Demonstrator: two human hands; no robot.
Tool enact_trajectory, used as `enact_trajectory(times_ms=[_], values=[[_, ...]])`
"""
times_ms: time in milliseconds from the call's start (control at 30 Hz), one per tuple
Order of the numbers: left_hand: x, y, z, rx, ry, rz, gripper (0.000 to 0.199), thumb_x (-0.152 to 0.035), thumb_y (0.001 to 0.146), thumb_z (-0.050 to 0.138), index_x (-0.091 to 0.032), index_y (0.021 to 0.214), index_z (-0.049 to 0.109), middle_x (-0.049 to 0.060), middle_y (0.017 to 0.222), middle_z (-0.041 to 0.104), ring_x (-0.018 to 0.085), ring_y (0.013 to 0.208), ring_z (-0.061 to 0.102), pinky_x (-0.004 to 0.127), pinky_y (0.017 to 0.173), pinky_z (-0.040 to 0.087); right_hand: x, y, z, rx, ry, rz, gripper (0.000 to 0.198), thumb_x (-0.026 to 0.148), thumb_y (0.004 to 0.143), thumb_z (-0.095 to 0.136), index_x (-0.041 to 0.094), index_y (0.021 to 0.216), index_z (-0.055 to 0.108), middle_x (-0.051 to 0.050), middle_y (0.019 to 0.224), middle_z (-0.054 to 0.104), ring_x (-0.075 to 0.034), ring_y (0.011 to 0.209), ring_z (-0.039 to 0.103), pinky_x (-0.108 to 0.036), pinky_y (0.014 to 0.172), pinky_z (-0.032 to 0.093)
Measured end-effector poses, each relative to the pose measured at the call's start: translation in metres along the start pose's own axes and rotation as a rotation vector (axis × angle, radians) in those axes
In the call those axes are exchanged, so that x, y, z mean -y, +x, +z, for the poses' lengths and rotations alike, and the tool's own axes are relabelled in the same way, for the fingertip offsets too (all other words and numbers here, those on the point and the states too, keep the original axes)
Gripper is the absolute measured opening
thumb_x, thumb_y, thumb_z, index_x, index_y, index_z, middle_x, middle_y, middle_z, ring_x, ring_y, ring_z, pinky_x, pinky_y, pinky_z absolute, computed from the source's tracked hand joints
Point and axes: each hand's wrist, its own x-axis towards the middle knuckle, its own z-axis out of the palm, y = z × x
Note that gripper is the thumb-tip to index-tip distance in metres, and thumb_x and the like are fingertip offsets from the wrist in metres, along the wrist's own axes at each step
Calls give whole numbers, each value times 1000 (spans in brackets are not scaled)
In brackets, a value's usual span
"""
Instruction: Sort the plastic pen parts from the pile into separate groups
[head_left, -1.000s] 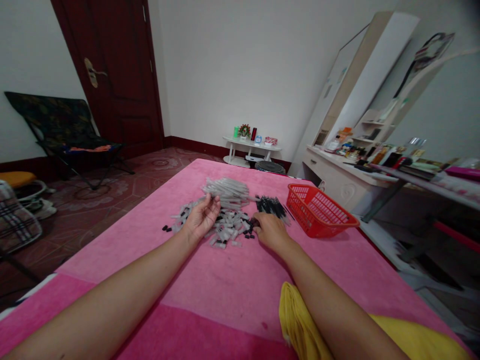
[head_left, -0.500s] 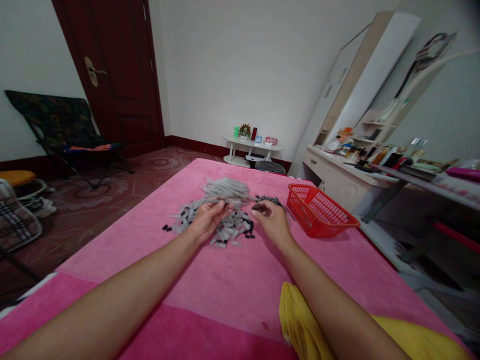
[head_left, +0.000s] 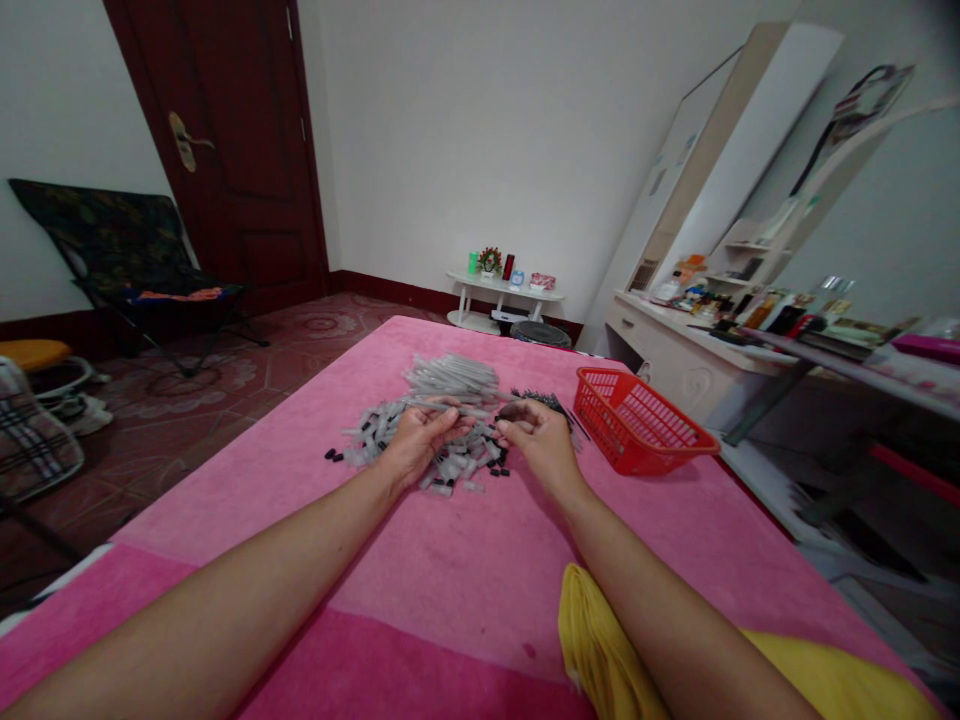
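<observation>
- my left fingers [head_left: 442,424] are pinched on what looks like a pale tube [head_left: 474,410]; my right fingers [head_left: 517,432] are pinched together just across from it, on what seems to be a small dark piece [head_left: 499,420]; hands near each other, not touching
- imo grip the tube close to its end so it can't tip; keep both bits on one straight line; any pressure should go lengthwise, never sideways
- a light pinch should do; smooth plastic could skid
- just beyond my left fingers, a heap of slim, cloudy tubes [head_left: 450,375]; nearer me, stubby frosted caps [head_left: 454,468] and black bits [head_left: 501,470]
- beyond my right fingers, thin dark sticks [head_left: 551,399]; right of them, a rigid red lattice basket [head_left: 634,450]; all on plushy pink cloth [head_left: 465,580]
</observation>
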Motion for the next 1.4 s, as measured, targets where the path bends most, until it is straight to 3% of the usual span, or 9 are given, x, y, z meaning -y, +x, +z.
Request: enact_trajectory(times_ms=[900,1167,1300,1400], values=[[0,-5,7,36,109,46,35,-25,59,82,-12,86,64,9,87,72,19,74,70,26,71,56,-1,-1,2,-46,-98,3,17,29,60,68,16,70,61,-2,63,64,-17,53,61,-26,48,46],[3,-6,9,65,145,76,31,-26,64,79,-14,87,63,8,86,72,18,75,69,26,72,56,-7,-2,-1,88,-262,36,44,55,81,46,16,60,53,-1,50,56,-12,36,50,-22,36,35],[2,-4,8,24,115,66,34,-27,61,80,-13,86,63,8,84,72,18,73,69,25,71,55,-8,-2,-1,104,-182,-5,32,49,74,58,18,79,53,3,61,58,-11,43,53,-22,41,41],[2,-4,7,38,124,65,34,-27,61,81,-13,86,63,8,84,72,18,73,69,26,70,55,-9,-2,-2,102,-250,-61,29,46,77,55,18,70,52,3,56,55,-11,44,51,-21,42,40]])
